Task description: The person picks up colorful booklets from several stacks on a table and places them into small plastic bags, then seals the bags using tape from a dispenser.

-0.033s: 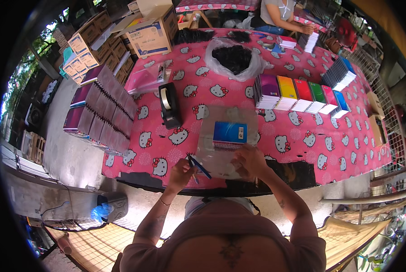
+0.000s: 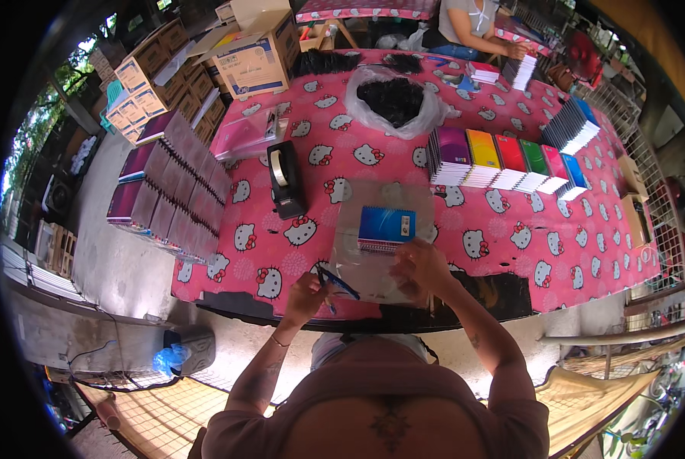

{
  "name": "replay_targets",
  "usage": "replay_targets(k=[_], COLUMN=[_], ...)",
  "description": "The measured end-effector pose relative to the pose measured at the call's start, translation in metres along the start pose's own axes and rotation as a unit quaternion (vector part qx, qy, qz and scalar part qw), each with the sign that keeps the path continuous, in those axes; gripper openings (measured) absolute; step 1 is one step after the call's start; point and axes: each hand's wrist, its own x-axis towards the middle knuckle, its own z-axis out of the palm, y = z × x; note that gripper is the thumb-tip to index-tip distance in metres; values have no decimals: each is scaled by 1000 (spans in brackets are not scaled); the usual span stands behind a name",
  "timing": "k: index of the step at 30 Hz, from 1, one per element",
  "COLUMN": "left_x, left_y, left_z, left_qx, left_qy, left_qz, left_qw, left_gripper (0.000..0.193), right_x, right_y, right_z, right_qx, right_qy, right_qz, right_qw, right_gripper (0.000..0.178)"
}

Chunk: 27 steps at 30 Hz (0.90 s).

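My left hand (image 2: pixel 305 297) is closed around a slim dark-blue stick-like thing (image 2: pixel 340 283), whose exact kind I cannot make out. It is over the near edge of the pink table. A small spiral notebook (image 2: pixel 388 224) with a blue cover lies ahead, apparently atop others, its coil toward me. Beneath it spreads a clear plastic sheet (image 2: pixel 350 256). My right hand (image 2: pixel 423 268) hovers at the notebook's near right corner with bent fingers, smeared by motion; whether they hold anything is hidden.
A black tape dispenser (image 2: pixel 285 180) stands left of the notebook. Tall notebook stacks (image 2: pixel 170 187) rise at far left, colourful notebook rows (image 2: pixel 503 161) at right. A plastic bag of black coils (image 2: pixel 392 99) and a cardboard box (image 2: pixel 254 61) sit farther back. Another person (image 2: pixel 468 30) handles notebooks there.
My right hand has shifted very slightly and its fingers have moved. The dark-blue thing in my left hand has tilted a little. The notebook stays in place.
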Motion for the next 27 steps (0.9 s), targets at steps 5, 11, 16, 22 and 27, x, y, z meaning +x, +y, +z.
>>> replay_targets(k=[5, 11, 16, 22, 27], left_x=[30, 125, 148, 168, 256], left_y=[29, 17, 4, 39, 84], left_z=[10, 18, 21, 29, 68], left_qx=[336, 127, -130, 23, 176], left_qy=[100, 115, 9, 69, -29], left_qz=[96, 184, -7, 91, 356], left_qw=[932, 968, 992, 993, 917], left_gripper=[31, 36, 32, 26, 13], right_x=[42, 48, 9, 4, 13], right_y=[31, 18, -24, -32, -45], right_z=[-6, 10, 41, 68, 71], right_qx=[-116, -198, -198, -168, -175], right_qy=[91, 133, 112, 129, 102], right_qz=[1, 35, -27, 10, 35], right_qw=[989, 970, 973, 977, 979], right_gripper=[7, 17, 43, 55, 52])
